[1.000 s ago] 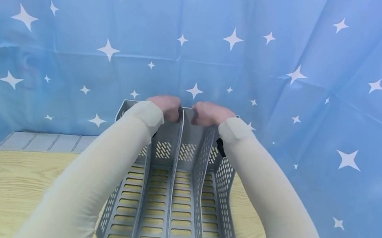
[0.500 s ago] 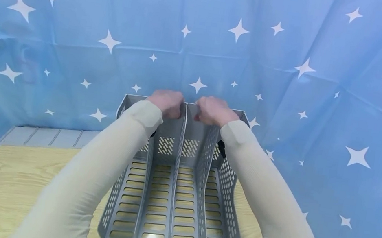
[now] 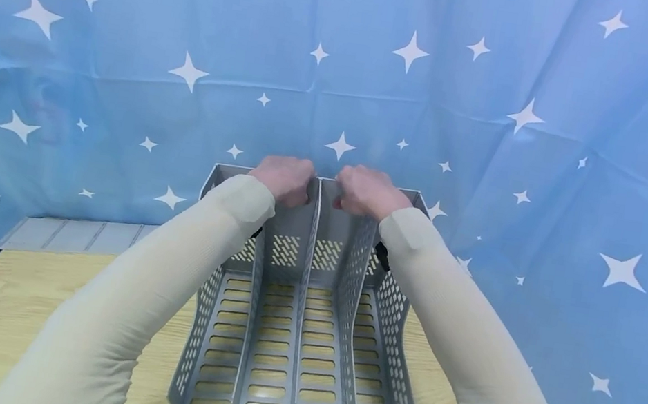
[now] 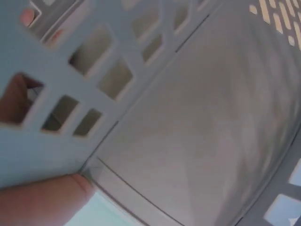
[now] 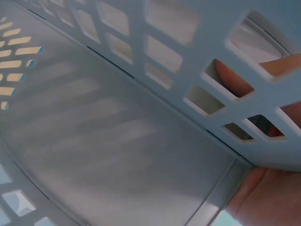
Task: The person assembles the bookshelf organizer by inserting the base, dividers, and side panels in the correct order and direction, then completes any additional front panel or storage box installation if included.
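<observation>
A grey plastic file holder (image 3: 289,221) with upright perforated dividers stands on the table, its open front towards me. At the top of its back, my left hand (image 3: 285,179) and my right hand (image 3: 369,191) grip it on either side of the middle divider. In the left wrist view my left thumb (image 4: 44,197) presses at the top corner of a compartment, while parts of fingers show through the divider's holes. The right wrist view has my right hand (image 5: 275,195) at the opposite corner, with fingers (image 5: 233,80) partly seen behind the perforated wall.
A wood-grain table (image 3: 11,316) lies beneath the holder. Along its back left edge runs a flat grey panelled strip (image 3: 74,236). Close behind hangs a blue curtain (image 3: 300,24) with white stars, which also covers the right side.
Both hands keep their grip at the holder's top. The head view has shifted slightly, so holder and curtain appear a little further right; any movement of the holder itself is hard to tell.
</observation>
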A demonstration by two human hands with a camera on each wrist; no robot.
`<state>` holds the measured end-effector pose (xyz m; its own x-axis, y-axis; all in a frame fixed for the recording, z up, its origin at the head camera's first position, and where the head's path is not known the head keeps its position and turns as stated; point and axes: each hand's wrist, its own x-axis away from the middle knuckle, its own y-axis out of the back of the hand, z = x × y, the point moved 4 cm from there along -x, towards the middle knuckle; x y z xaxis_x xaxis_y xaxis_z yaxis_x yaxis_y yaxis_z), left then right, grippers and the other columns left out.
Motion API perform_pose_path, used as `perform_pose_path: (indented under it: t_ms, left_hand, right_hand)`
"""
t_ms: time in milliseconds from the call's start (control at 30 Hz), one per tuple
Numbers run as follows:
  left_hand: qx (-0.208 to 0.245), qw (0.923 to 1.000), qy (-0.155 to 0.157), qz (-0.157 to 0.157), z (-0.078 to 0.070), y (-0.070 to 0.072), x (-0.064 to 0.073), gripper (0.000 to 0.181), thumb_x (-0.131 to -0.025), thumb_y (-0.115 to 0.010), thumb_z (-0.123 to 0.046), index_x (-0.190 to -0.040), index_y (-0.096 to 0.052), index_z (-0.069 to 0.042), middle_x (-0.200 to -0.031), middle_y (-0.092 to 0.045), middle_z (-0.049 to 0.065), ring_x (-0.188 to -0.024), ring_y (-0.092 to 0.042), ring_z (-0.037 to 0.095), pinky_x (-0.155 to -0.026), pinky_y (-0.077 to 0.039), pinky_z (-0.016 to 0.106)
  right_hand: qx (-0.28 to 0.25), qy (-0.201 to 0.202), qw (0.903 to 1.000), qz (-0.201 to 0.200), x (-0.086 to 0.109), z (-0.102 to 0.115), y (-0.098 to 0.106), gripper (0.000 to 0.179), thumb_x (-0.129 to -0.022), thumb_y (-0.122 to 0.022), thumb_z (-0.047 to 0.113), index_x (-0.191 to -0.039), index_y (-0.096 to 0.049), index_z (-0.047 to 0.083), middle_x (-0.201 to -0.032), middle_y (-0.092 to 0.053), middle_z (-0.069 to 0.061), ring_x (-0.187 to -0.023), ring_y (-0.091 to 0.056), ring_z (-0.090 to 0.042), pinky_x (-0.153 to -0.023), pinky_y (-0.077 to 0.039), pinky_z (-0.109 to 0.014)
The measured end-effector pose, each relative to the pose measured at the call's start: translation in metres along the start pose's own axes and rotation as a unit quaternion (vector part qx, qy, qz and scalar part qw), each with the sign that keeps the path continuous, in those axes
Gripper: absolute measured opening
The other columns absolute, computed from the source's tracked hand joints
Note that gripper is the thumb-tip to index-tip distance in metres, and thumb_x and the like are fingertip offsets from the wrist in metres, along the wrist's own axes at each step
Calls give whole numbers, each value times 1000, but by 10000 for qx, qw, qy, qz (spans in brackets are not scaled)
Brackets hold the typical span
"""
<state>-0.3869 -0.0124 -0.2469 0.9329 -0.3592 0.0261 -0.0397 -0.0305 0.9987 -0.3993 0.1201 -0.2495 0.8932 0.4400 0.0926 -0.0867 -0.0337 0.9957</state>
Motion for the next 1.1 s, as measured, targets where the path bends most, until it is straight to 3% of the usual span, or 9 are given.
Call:
perform_pose_path:
  t_ms: [133,267,333,400,567,700,800,967,1100]
  left_hand:
    - [515,9972,-444,306,1,5,-1,7,-97,-58,-14,-91,-59,-10,-90,-60,8,-85,-56,24,-75,-50,38]
    - [1599,9827,-697,617,21,17,5,39,-109,-47,-27,-136,-56,-1,-135,-60,20,-126,-56,34,-109,-45,47]
    - [1876,9789,-611,531,41,25,14,53,-112,-39,-31,-153,-41,4,-155,-45,26,-144,-42,40,-121,-33,52]
    - [1899,9802,-373,419,66,31,27,60,-113,-32,-34,-158,-29,6,-162,-33,29,-150,-31,44,-125,-23,56]
    - [1681,9854,220,133,132,28,69,63,-113,-27,-36,-157,-27,9,-159,-30,36,-147,-28,54,-122,-20,65]
    - [1647,9847,560,77,173,-1,99,63,-114,-25,-35,-152,-30,15,-152,-35,42,-140,-34,59,-117,-26,70]
    - [1767,9821,659,2,191,-34,116,60,-114,-25,-32,-146,-36,17,-144,-43,43,-133,-43,60,-110,-35,71]
    - [2020,9763,713,-300,198,-94,129,49,-113,-32,-25,-136,-47,17,-131,-54,40,-121,-54,56,-100,-46,68]
    - [2224,9708,791,-431,198,-144,132,46,-112,-37,-21,-134,-50,18,-130,-55,39,-120,-55,54,-101,-47,66]
  right_hand:
    - [63,40,10000,-19,0,-3,2,14,-97,-73,21,-91,-67,10,-89,-66,-7,-86,-62,-25,-85,-57,-48]
    - [-85,298,9994,152,-1,-7,4,17,-100,-69,23,-100,-67,7,-97,-68,-8,-92,-64,-27,-89,-55,-47]
    - [-356,496,9978,276,0,-11,7,20,-103,-65,24,-103,-65,5,-97,-66,-9,-93,-62,-28,-89,-54,-45]
    - [-636,663,9954,276,3,-17,12,22,-106,-59,24,-103,-65,3,-94,-62,-9,-91,-59,-26,-85,-52,-43]
    - [-900,793,9928,-53,19,-41,31,26,-108,-52,19,-105,-69,0,-92,-65,-11,-87,-59,-26,-79,-50,-42]
    - [-875,761,9930,-232,36,-63,30,27,-108,-54,16,-118,-71,-1,-112,-72,-18,-102,-66,-32,-90,-53,-51]
    - [-1007,632,9914,-548,43,-77,19,24,-107,-56,15,-115,-73,0,-108,-73,-17,-96,-67,-32,-86,-53,-51]
    - [-1484,316,9788,-1374,51,-95,0,22,-104,-64,19,-106,-76,1,-99,-76,-16,-91,-68,-33,-84,-54,-51]
    - [-1675,-7,9675,-1895,60,-105,-5,24,-100,-71,25,-94,-80,4,-83,-77,-10,-78,-63,-27,-73,-50,-41]
